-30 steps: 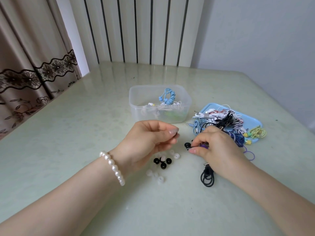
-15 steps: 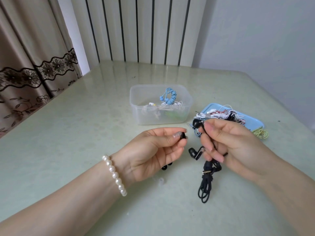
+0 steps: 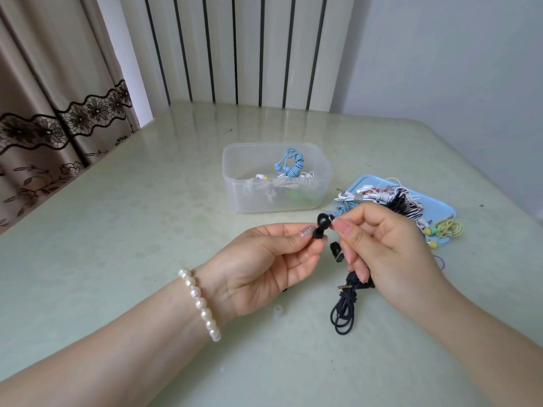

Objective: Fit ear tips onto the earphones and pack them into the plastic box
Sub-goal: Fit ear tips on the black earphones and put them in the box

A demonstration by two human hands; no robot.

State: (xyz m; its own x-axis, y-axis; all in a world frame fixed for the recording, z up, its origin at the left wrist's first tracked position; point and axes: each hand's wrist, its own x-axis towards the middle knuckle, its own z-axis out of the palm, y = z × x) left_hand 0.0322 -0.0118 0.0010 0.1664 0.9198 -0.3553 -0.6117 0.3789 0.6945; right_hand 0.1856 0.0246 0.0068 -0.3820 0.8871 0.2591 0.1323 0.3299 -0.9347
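Left hand (image 3: 264, 259) fingers pinch a black ear tip (image 3: 318, 234) against the black earbud (image 3: 324, 221) pinched by right hand (image 3: 390, 251) fingers; misaligned pressure could pop the tip onto the surface (image 3: 147, 230).

Two bare forearms, no sleeves in view. Left hand (image 3: 264, 259): wrist wears pearl bracelet (image 3: 200, 304), single strand of round white glossy beads, close in size. Left thumbnail carries pale glittery polish. Right hand (image 3: 390, 248): no ring, no band at wrist; nails short, pinkish, plain.
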